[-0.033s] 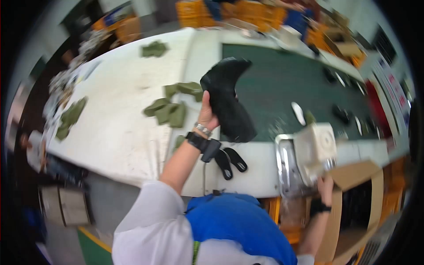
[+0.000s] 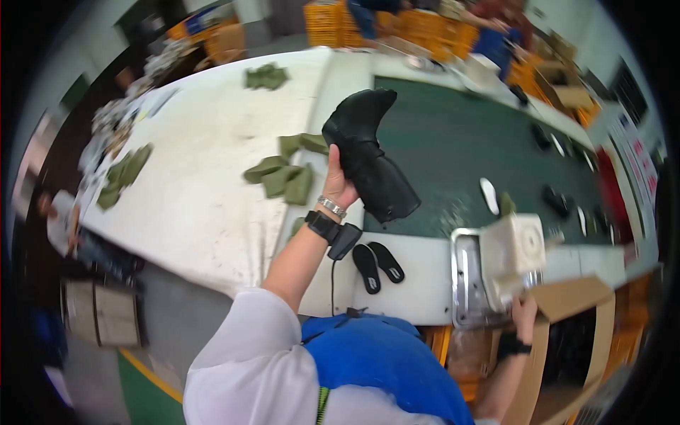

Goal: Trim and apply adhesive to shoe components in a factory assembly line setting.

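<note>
Orange crates [image 2: 322,25] stand beyond the white table [image 2: 198,142].

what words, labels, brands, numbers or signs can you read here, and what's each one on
No text is legible.
Pair of flat black insoles: small white print at the heels, too small to read.
White board with red characters at far right: too blurred to read.
Tall black boot in the left hand: no lettering visible.

Illumination bright and diffuse, shadows soft. White table [image 2: 191,212], left of the black boot [image 2: 372,156], reads palest. Glare noted on the metal tray [image 2: 464,280], below and right of the boot; boot carries faint highlights. Orange crates [image 2: 322,25] beyond the boot appear soft. Lens bows the table's edge left of the boot; outer rim black.
</note>
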A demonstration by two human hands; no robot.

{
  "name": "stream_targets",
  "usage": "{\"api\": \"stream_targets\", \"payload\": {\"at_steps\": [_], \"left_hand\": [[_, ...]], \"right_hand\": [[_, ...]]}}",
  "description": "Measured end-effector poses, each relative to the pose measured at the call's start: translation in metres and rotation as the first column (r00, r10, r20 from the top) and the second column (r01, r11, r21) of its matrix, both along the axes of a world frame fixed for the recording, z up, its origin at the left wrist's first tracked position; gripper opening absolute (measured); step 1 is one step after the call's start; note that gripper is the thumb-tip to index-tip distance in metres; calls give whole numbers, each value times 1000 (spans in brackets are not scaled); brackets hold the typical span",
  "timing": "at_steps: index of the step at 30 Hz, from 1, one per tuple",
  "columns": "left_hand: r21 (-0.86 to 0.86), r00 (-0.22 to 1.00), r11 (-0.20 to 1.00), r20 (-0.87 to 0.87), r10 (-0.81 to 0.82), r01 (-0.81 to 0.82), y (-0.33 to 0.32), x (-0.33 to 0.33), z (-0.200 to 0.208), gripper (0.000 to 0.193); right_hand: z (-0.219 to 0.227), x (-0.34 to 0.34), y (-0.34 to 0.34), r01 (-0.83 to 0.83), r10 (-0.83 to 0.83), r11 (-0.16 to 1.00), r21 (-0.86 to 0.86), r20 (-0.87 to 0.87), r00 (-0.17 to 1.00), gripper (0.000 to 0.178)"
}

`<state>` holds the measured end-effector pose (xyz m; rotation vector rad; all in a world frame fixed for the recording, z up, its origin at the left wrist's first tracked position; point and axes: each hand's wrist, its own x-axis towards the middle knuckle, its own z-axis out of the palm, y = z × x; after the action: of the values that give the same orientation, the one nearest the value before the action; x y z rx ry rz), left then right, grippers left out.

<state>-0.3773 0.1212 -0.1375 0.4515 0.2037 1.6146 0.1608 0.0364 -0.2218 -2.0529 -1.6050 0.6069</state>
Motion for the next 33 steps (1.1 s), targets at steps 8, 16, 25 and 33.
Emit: {"api": "stream_targets", "payload": {"at_steps": [8, 16, 25, 33], "left_hand": [[-13, 896, 969, -376, -235, 249, -76, -64, -32, 80], [-72, 629, 782, -551, -549, 619, -82, -9, -21, 101], [-197, 448, 625, -542, -711, 755, -91, 64, 1, 106], [-266, 359, 620, -623, -695, 738, -91, 79, 25, 106]], "right_hand": [[71, -30, -1, -42, 43, 999, 13, -65, 997, 18], [157, -92, -2, 147, 148, 946, 290, -786, 600, 18], [210, -224, -3, -430, 654, 756, 494, -595, 467, 11], [204, -230, 9, -643, 860, 445, 623, -95, 502, 7]]}}
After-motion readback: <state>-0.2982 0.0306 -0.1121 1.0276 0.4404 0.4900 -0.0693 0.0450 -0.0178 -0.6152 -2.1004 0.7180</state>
